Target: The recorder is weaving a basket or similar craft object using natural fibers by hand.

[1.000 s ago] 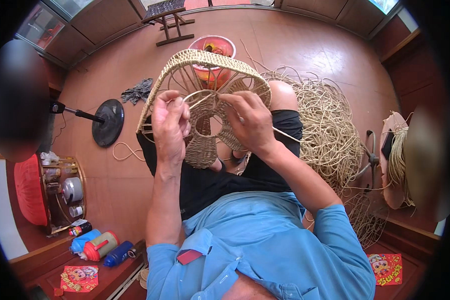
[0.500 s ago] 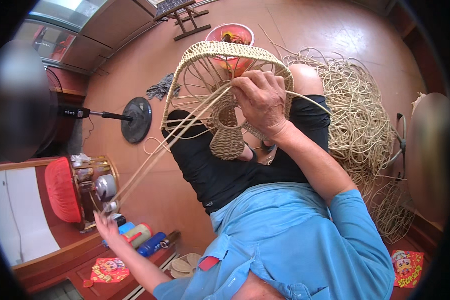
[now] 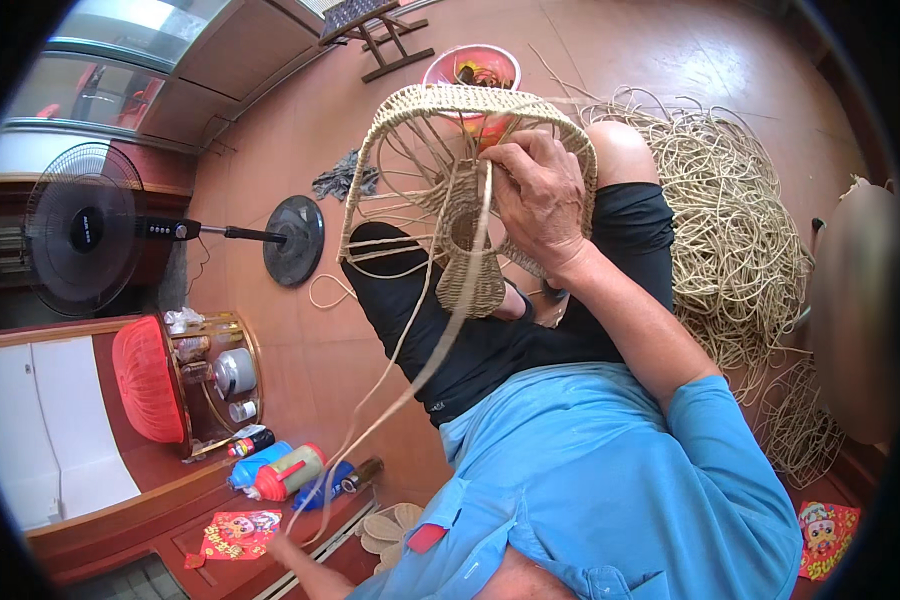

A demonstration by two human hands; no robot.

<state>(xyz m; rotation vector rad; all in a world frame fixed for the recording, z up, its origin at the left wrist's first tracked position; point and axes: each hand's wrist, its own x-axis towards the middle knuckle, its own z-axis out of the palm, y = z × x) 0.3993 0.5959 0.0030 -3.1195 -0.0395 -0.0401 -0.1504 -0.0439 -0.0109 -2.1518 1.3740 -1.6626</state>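
Observation:
A half-woven straw frame (image 3: 417,101) with a braided rim and open spokes rests across my thighs. Below its spokes hangs a tightly woven straw piece (image 3: 471,285). My right hand (image 3: 542,195) is closed at the frame's middle, pinching a pale straw cord (image 3: 410,385) between thumb and fingers. From there the cord sweeps down in a loose curve to the lower left. My left hand (image 3: 295,562) is at that far end, blurred, with the cord running to it; its fingers hardly show. Thinner loose strands hang from the frame's left side.
A big heap of straw cord (image 3: 735,225) lies on the floor to the right. Beyond the frame is a red basin (image 3: 500,62). A standing fan (image 3: 85,228) and its round base (image 3: 294,240) are on the left, with bottles (image 3: 288,470) and a red-covered rack (image 3: 150,380) nearer.
My left hand has swung down and nearer to my body, drawing the cord with it. The strands have gone from straight lines to a sagging curve. My right hand stays at the frame.

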